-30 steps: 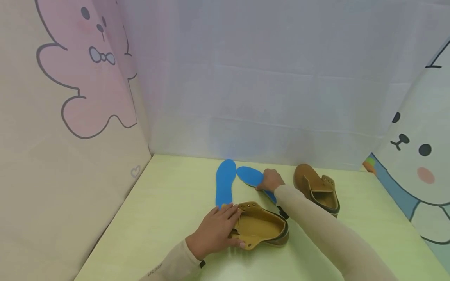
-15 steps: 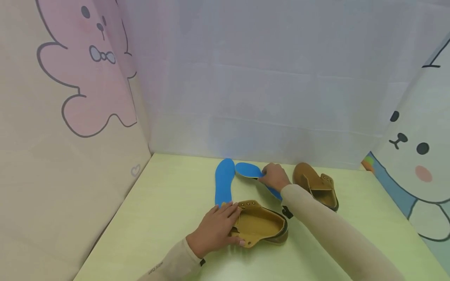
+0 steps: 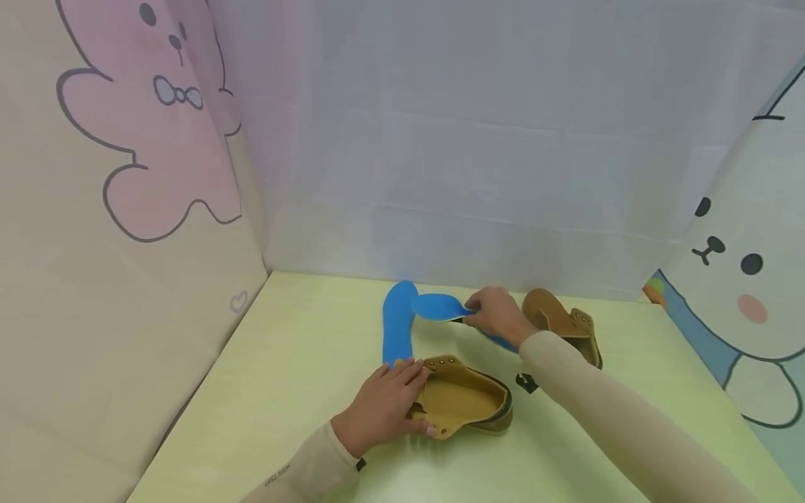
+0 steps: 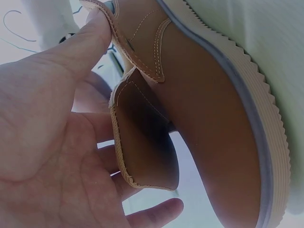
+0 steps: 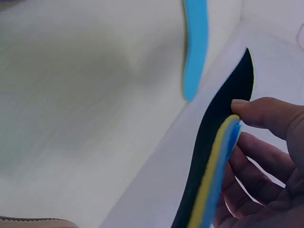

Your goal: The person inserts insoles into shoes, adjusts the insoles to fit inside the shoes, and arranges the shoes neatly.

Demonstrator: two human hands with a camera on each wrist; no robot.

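In the head view my left hand (image 3: 382,405) lies over the front of a tan leather shoe (image 3: 467,399), holding it. Its thumb touches the near eyelet flap (image 4: 142,61), and its fingers reach behind the tongue (image 4: 149,137) in the left wrist view. My right hand (image 3: 499,313) pinches a blue insole (image 3: 439,307) near its middle, thumb on the dark underside (image 5: 228,95). The held insole is tilted off the table, with a yellow layer at its edge. A second blue insole (image 3: 397,323) lies flat to its left, its lower end near my left fingers.
A second tan shoe (image 3: 544,311) stands at the back right, partly hidden by my right forearm. The pale yellow table (image 3: 302,342) meets a hanging white cloth (image 3: 465,175) behind. Cartoon-printed cloths (image 3: 170,161) stand at both sides.
My right hand has lifted the insole off the table and tilted it, moving slightly right. My left hand keeps its place on the shoe. The view has shifted slightly.
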